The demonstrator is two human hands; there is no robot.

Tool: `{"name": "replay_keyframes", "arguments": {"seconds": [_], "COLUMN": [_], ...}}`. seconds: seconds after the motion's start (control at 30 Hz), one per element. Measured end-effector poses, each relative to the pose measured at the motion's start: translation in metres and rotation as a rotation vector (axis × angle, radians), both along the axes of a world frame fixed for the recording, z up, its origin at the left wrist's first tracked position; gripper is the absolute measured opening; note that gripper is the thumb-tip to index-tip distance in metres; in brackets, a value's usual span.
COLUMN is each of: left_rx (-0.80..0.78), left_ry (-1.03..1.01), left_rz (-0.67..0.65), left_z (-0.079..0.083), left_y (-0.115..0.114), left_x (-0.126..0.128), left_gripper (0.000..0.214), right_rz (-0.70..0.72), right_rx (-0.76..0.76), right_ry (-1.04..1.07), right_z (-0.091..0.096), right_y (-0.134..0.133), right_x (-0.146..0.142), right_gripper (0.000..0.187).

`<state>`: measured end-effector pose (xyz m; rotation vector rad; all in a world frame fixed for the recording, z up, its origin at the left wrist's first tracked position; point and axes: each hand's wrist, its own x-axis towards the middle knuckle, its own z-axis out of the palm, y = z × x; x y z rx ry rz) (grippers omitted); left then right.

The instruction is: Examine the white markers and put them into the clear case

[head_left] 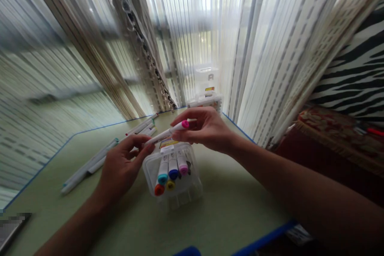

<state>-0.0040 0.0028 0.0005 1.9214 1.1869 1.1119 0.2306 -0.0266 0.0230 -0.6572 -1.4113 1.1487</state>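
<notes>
A white marker [163, 135] with a pink end is held slantwise between both hands, above a clear plastic case. My left hand [121, 164] pinches its lower left end. The fingers of my right hand [207, 128] are closed round the part near the pink end. Below them the clear plastic case [192, 192] sits on the table with several markers lying inside. Their ends facing me are turquoise, blue, pink, orange and yellow. Part of the case's far side is hidden behind my hands and the held marker.
Several loose markers [90, 166] lie on the green table [228, 204] left of the case, with others farther back. Another clear case [207, 82] stands open at the far edge. String curtains [192, 40] hang behind. A dark flat object [12, 228] lies at lower left.
</notes>
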Motion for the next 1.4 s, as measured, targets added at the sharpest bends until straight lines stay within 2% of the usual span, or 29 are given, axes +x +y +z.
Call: {"name": "replay_keyframes", "arguments": {"seconds": [0.17,0.53,0.77,0.9,1.13,1.4], "left_rx": [-0.011,0.008,0.068,0.095,0.045,0.083], "left_ry": [-0.011,0.014,0.031,0.021,0.008,0.005], "left_rz": [0.002,0.029,0.07,0.052,0.009,0.042], "left_z": [0.003,-0.002,0.008,0.009,0.007,0.012], "left_y": [-0.002,0.001,-0.006,-0.007,-0.007,-0.008], "left_x": [0.002,-0.003,0.0,0.0,-0.003,-0.001], "left_gripper": [0.034,0.039,0.035,0.033,0.039,0.035], "right_rz": [0.004,-0.043,-0.118,-0.148,-0.178,-0.137], "right_rx": [0.007,0.013,0.018,0.011,0.0,-0.002], "right_ry": [-0.006,-0.032,-0.043,-0.058,-0.07,-0.047], "right_z": [0.0,0.002,-0.005,-0.008,-0.009,-0.011], "right_y": [0.0,-0.001,0.005,0.006,0.005,0.005], "right_x": [0.0,0.002,0.005,0.005,0.001,0.002], "right_gripper": [0.026,0.027,0.026,0.025,0.026,0.029]}}
